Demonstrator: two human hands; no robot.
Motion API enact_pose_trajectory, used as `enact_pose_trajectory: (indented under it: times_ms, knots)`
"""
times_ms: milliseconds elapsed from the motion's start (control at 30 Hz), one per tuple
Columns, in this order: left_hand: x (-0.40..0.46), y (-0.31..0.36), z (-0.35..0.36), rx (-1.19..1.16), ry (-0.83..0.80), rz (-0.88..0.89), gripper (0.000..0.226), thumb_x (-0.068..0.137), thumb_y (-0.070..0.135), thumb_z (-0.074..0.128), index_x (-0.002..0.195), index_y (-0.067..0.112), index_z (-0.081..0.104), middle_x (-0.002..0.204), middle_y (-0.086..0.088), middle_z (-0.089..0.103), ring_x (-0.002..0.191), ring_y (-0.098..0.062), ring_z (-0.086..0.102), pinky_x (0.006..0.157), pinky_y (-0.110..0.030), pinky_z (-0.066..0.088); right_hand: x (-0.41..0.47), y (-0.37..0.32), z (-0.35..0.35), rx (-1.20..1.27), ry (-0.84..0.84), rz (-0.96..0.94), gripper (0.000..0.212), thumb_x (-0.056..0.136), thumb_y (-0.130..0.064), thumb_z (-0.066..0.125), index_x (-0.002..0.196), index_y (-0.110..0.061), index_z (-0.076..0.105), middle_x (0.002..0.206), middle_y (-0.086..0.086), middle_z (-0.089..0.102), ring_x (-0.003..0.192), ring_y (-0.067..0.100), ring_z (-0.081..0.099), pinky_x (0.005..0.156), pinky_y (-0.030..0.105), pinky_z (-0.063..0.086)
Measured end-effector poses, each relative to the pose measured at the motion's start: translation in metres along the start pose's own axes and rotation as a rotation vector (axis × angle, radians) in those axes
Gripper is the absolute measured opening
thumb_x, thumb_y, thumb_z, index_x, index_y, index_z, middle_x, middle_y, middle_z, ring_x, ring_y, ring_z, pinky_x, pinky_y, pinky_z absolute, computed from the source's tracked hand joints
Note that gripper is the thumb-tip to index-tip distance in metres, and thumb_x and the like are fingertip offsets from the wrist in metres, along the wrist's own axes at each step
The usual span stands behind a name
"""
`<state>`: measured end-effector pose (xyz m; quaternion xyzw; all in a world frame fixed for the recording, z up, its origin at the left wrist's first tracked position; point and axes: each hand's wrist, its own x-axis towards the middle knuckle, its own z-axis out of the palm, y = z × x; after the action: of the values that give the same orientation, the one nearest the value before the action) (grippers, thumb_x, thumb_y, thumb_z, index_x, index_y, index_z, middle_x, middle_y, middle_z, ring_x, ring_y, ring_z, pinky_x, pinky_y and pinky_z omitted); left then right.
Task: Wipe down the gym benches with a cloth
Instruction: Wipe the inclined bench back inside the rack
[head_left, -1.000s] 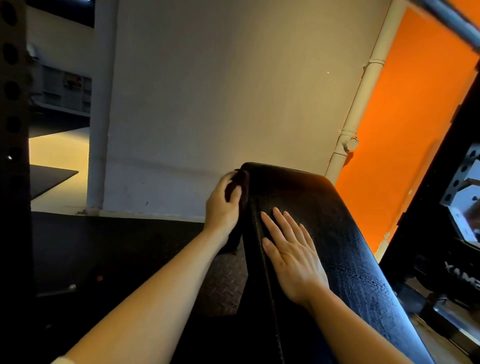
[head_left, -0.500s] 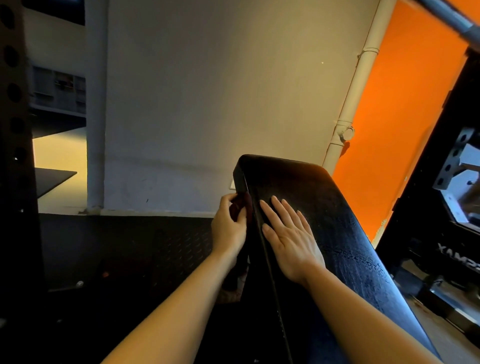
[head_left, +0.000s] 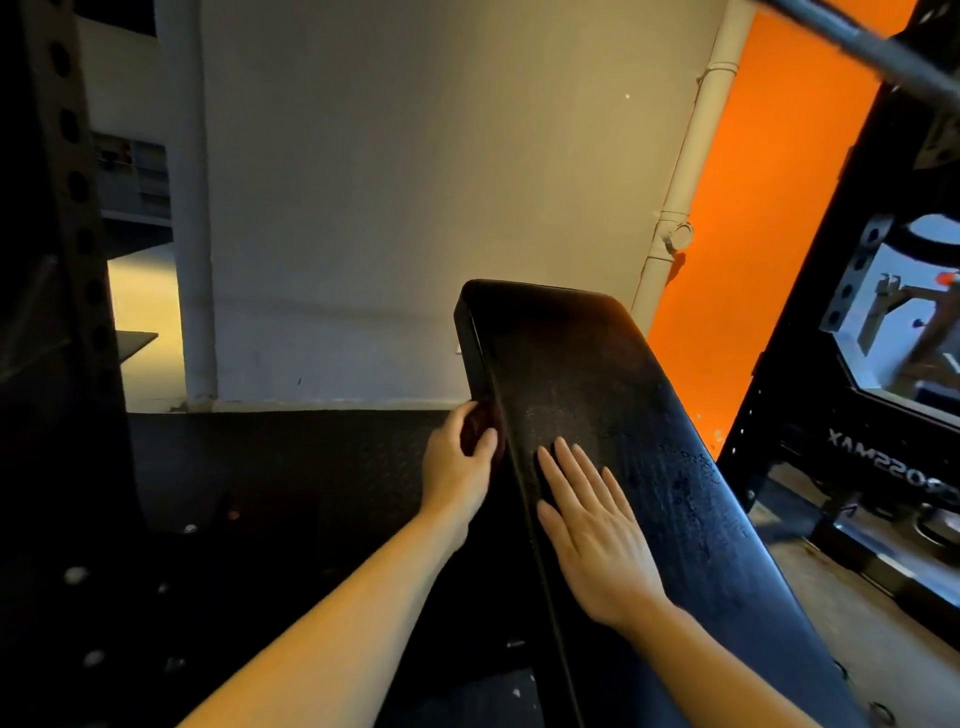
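Against bench (head_left: 613, 395) edge (left side): left hand (head_left: 457, 467) grips cloth (head_left: 480, 428).

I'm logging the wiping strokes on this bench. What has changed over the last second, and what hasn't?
The left hand, gripping the dark cloth, has slid down the left side edge of the bench pad, from near its top end toward the person. Nothing was taken hold of or let go. The right hand stays flat on the pad's top surface, fingers straight, in about the same spot.
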<state>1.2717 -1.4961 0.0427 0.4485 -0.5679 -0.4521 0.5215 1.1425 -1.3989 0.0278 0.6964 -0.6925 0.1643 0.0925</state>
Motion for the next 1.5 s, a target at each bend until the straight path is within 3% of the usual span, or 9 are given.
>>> enact_pose_trajectory:
  times_ms: [133, 300, 500, 733, 900, 1100, 1267, 1433, 1500]
  knots:
    - [-0.026, -0.02, 0.012, 0.019, 0.02, 0.017, 0.038, 0.097, 0.022, 0.054, 0.134, 0.026, 0.047, 0.13, 0.003, 0.054, 0.122, -0.013, 0.05, 0.098, -0.024, 0.04, -0.005, 0.006, 0.005, -0.036, 0.028, 0.025, 0.071, 0.082, -0.063, -0.021, 0.149, -0.042, -0.012, 0.156, -0.017, -0.022, 0.138, -0.002, -0.031, 0.118, 0.029, -0.014]
    - [-0.072, -0.051, 0.002, 0.028, -0.065, 0.056, 0.031, 0.092, 0.019, 0.061, 0.117, 0.034, 0.051, 0.119, 0.005, 0.057, 0.112, -0.009, 0.055, 0.096, -0.029, 0.047, -0.007, 0.006, 0.007, -0.037, 0.031, 0.023, 0.068, 0.085, -0.059, -0.015, 0.15, -0.039, -0.01, 0.157, -0.015, -0.019, 0.141, 0.001, -0.027, 0.118, 0.029, -0.015]
    - [-0.031, -0.013, 0.011, 0.002, 0.023, 0.003, 0.037, 0.097, 0.025, 0.053, 0.133, 0.03, 0.045, 0.127, 0.005, 0.045, 0.111, -0.006, 0.043, 0.092, -0.024, 0.038, -0.007, 0.007, 0.008, -0.037, 0.035, 0.036, 0.063, 0.091, -0.058, -0.008, 0.151, -0.039, -0.007, 0.158, -0.014, -0.018, 0.142, 0.003, -0.024, 0.118, 0.03, -0.014]
    - [-0.057, -0.05, -0.003, 0.055, -0.068, -0.008, 0.025, 0.089, 0.016, 0.065, 0.109, 0.026, 0.056, 0.109, 0.005, 0.061, 0.103, -0.011, 0.059, 0.096, -0.04, 0.05, -0.008, 0.009, 0.009, 0.001, 0.041, 0.028, 0.067, 0.088, -0.059, -0.01, 0.151, -0.04, -0.005, 0.158, -0.014, -0.015, 0.143, 0.003, -0.022, 0.12, 0.032, -0.011]
    - [-0.042, -0.023, 0.002, -0.053, -0.035, 0.031, 0.037, 0.091, 0.02, 0.062, 0.127, 0.027, 0.053, 0.122, 0.009, 0.055, 0.114, -0.007, 0.052, 0.098, -0.029, 0.044, -0.007, 0.007, 0.008, -0.019, 0.028, 0.039, 0.067, 0.087, -0.059, -0.01, 0.151, -0.04, -0.005, 0.158, -0.015, -0.017, 0.143, 0.003, -0.023, 0.119, 0.031, -0.012]
    - [-0.06, -0.051, -0.011, 0.045, -0.1, -0.057, 0.031, 0.085, 0.013, 0.069, 0.112, 0.027, 0.06, 0.111, 0.005, 0.062, 0.103, -0.009, 0.06, 0.086, -0.026, 0.05, -0.008, 0.007, 0.008, -0.009, 0.035, 0.041, 0.066, 0.089, -0.059, -0.008, 0.152, -0.04, -0.003, 0.159, -0.014, -0.013, 0.144, 0.004, -0.02, 0.12, 0.033, -0.009]
    - [-0.063, -0.041, 0.0, -0.031, -0.053, 0.071, 0.043, 0.092, 0.016, 0.061, 0.132, 0.027, 0.052, 0.124, 0.007, 0.054, 0.115, -0.007, 0.051, 0.099, -0.026, 0.042, -0.007, 0.007, 0.01, -0.014, 0.044, 0.044, 0.059, 0.096, -0.053, 0.002, 0.153, -0.038, 0.0, 0.16, -0.013, -0.01, 0.145, 0.004, -0.018, 0.12, 0.032, -0.009]
    - [-0.065, -0.054, -0.012, 0.029, -0.111, -0.048, 0.033, 0.083, 0.012, 0.072, 0.111, 0.026, 0.063, 0.103, 0.008, 0.065, 0.102, -0.01, 0.062, 0.083, -0.021, 0.049, -0.008, 0.007, 0.01, -0.019, 0.037, 0.052, 0.065, 0.09, -0.059, -0.007, 0.152, -0.04, -0.002, 0.16, -0.013, -0.011, 0.144, 0.003, -0.019, 0.121, 0.033, -0.008]
    - [-0.065, -0.05, -0.014, 0.019, -0.084, 0.015, 0.038, 0.084, 0.017, 0.071, 0.119, 0.027, 0.06, 0.113, 0.008, 0.062, 0.107, -0.007, 0.058, 0.089, -0.023, 0.047, -0.008, 0.006, 0.01, -0.02, 0.046, 0.054, 0.067, 0.089, -0.059, -0.007, 0.152, -0.039, 0.0, 0.16, -0.013, -0.01, 0.145, 0.003, -0.018, 0.121, 0.033, -0.007]
